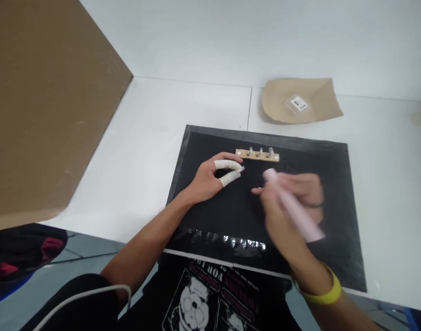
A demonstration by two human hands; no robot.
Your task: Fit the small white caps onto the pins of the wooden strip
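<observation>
My left hand (214, 177) rests on a black mat (334, 161), thumb and forefinger in white finger cots, pinching a small grey metal piece (241, 169). Just beyond its fingertips lies a small wooden strip (257, 155) with three upright metal posts. My right hand (289, 202), blurred by motion, is wrapped round a pale pink pen-shaped tool (293, 206) that points up and left toward the strip. A yellow band is on my right wrist.
A large brown cardboard sheet (41, 105) stands at the left. A brown paper envelope (300, 101) with a small clear labelled packet on it lies behind the mat on the white table (144, 138). The table's front edge runs under my forearms.
</observation>
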